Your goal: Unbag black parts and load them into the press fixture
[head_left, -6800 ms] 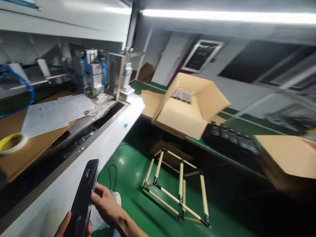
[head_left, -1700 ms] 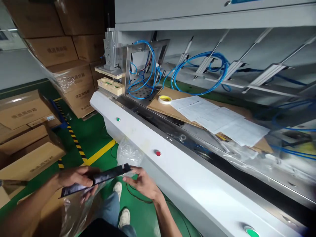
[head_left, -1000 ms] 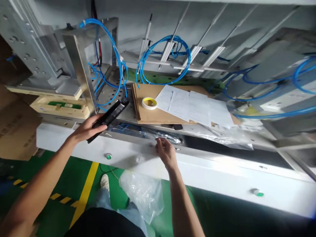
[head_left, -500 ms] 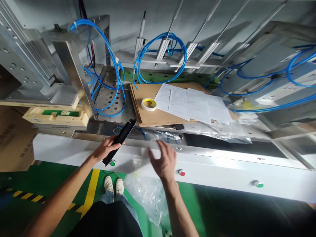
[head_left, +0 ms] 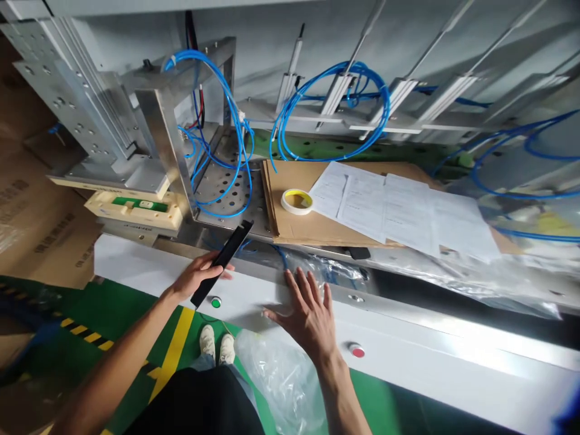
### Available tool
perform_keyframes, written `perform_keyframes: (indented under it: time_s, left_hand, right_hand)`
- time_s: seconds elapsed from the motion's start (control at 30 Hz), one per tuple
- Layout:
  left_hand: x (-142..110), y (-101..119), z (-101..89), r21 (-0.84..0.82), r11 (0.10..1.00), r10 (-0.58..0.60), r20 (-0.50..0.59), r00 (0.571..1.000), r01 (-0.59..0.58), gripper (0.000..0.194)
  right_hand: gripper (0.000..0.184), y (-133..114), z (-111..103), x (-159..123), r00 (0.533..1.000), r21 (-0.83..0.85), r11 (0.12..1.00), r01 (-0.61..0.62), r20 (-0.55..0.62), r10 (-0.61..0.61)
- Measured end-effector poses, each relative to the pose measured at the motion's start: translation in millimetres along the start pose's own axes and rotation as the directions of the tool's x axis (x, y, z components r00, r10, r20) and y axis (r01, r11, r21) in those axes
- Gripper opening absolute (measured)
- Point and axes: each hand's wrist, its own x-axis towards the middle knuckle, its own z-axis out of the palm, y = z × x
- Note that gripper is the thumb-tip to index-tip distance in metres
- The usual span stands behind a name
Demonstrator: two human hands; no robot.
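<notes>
My left hand [head_left: 196, 276] is closed around a long flat black part [head_left: 223, 261], which slants up to the right over the white machine ledge [head_left: 136, 266]. My right hand [head_left: 308, 311] is open, fingers spread, flat over the ledge just below a crumpled clear plastic wrap [head_left: 317, 269]. A green button [head_left: 216, 301] sits under the black part's lower end. A clear plastic bag [head_left: 281, 377] hangs below my right wrist, above the green floor.
A tape roll [head_left: 296, 201] and paper sheets [head_left: 394, 208] lie on cardboard [head_left: 312, 226] on the machine bed. Blue hoses [head_left: 226, 151] loop around a metal frame [head_left: 158, 121]. A red button [head_left: 356, 350] is on the ledge. Cardboard boxes [head_left: 31, 223] stand at the left.
My right hand has dropped from the plastic wrap and spread flat over the ledge. My left hand, still holding the black part, came down from the perforated plate to the ledge.
</notes>
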Motion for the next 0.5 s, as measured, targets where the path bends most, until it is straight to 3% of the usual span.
perform_keyframes:
  time_s: [0.23,0.33,0.37,0.43,0.5]
  left_hand:
    - [-53,-6,-12.9,-0.263,0.936,-0.177,0.225,0.958,0.235,0.065]
    - [-77,-7,-10.5,-0.243,0.912,-0.254,0.298,0.92,0.331,0.061]
    - [-83,-6,-10.0,-0.222,0.907,-0.277,0.325,0.904,0.358,0.059]
    - [-90,-3,-12.9,-0.171,0.896,-0.318,0.397,0.861,0.41,0.058]
    - [-92,-1,-24.9,-0.094,0.877,-0.358,0.53,0.769,0.472,0.061]
  right_hand:
    - [0.094,-9,-23,14,0.989,-0.009,1.0,0.0,-0.15,-0.001]
    - [0.083,-33,-42,40,0.958,0.033,0.987,0.16,-0.244,-0.147]
    - [0.079,-44,-47,51,0.934,0.045,0.963,0.265,-0.26,-0.245]
    - [0.065,-70,-56,73,0.833,0.07,0.852,0.519,-0.265,-0.485]
    - [0.05,-95,-61,95,0.718,0.106,0.718,0.688,-0.243,-0.652]
